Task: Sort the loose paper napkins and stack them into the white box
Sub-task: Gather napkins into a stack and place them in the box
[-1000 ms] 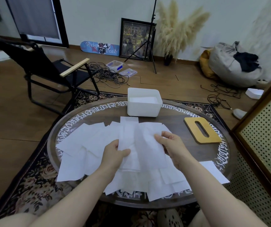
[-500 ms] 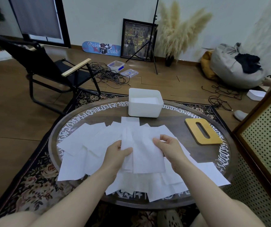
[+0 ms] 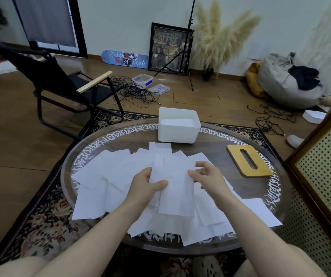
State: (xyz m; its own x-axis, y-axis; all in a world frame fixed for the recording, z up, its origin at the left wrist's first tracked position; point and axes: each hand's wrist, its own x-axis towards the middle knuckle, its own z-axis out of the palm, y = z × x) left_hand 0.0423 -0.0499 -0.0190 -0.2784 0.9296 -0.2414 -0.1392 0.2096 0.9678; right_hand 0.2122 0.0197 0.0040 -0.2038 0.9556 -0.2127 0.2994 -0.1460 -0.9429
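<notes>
Both hands pinch 1 thin white rectangular paper napkin (image 3: 175,188): left hand (image 3: 143,187) at its left edge, right hand (image 3: 208,177) at its right, above the loose napkins (image 3: 108,172), near the white plastic box (image 3: 177,126).

Near one white box (image 3: 177,127) lie one wooden lid (image 3: 249,162) and many loose napkins (image 3: 108,172) (overlapping, impossible to count exactly).

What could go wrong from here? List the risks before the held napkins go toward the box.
1. The left hand and right hand pinch only the held napkins by their edges; sheets could slip out or fan apart.
2. Loose napkins overhang the table at its near rim and could slide to the floor.
3. The white box is light-looking and may shift when loaded.
</notes>
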